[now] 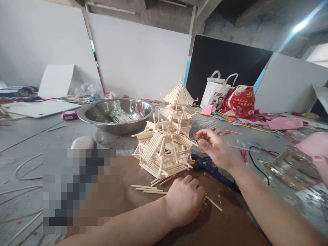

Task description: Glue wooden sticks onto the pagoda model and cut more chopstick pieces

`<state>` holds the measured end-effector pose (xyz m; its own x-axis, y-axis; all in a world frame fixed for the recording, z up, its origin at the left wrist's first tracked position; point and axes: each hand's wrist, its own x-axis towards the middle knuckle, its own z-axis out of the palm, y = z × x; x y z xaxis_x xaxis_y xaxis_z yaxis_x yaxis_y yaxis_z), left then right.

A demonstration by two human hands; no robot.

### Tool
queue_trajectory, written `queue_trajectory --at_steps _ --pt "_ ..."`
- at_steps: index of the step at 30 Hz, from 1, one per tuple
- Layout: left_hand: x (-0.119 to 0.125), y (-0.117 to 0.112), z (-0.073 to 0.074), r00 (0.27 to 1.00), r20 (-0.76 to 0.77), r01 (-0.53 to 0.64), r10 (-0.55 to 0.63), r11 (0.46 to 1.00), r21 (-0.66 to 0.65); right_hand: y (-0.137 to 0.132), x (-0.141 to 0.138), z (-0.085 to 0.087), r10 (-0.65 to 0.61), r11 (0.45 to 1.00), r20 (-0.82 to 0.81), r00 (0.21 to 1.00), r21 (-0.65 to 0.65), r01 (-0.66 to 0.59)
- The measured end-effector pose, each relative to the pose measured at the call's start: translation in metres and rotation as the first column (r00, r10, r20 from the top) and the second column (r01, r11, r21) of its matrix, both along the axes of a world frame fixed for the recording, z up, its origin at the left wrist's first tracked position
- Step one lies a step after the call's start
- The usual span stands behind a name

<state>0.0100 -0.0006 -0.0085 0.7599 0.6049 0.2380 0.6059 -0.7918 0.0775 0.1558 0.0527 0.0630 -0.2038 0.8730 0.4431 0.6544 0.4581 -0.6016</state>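
A model tower of pale wooden sticks [164,147] stands upright on a brown board [123,205], with open stick walls and a tier of sloping eaves. My right hand [217,148] is raised beside its right eave, fingers loosely bent and thumb apart. Whether those fingertips touch the eave is unclear. My left hand [187,200] rests closed on the board in front of the model, its fingertips hidden beneath it. Several loose sticks [151,189] lie left of that hand, and another stick [214,203] shows at its right. Blue-handled pliers [215,174] lie under my right wrist.
Behind on the left stands a steel basin [118,116] holding clear packets. A roofed stick tower [179,95] rises behind the model. Farther right are a white bag [215,90], a red bag [239,102] and a clear container [292,167]. A cable runs along the floor.
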Motion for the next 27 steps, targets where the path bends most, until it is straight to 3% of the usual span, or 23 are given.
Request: queue_trajectory --at_steps 3,8,12,19,27 --pt "0.000 0.000 0.002 0.999 -0.020 -0.036 0.036 0.999 -0.009 0.010 0.008 -0.004 -0.035 0.999 -0.174 0.984 -0.043 0.028" --pt "-0.001 0.000 0.006 0.985 -0.108 -0.139 0.134 0.990 -0.039 0.031 0.009 -0.026 -0.138 0.978 -0.252 0.958 -0.188 0.092" --pt "-0.001 -0.001 0.013 0.955 -0.195 -0.243 0.224 0.967 -0.082 0.038 0.002 -0.038 -0.115 0.957 -0.415 0.902 -0.291 -0.012" --pt "0.000 -0.006 0.018 0.914 -0.294 -0.327 0.280 0.937 -0.124 0.036 -0.005 -0.042 -0.152 0.873 -0.611 0.777 -0.452 -0.185" --pt "0.000 -0.007 0.030 0.900 -0.392 -0.246 0.190 0.965 -0.096 0.042 0.002 -0.046 -0.164 0.838 -0.745 0.647 -0.451 -0.307"
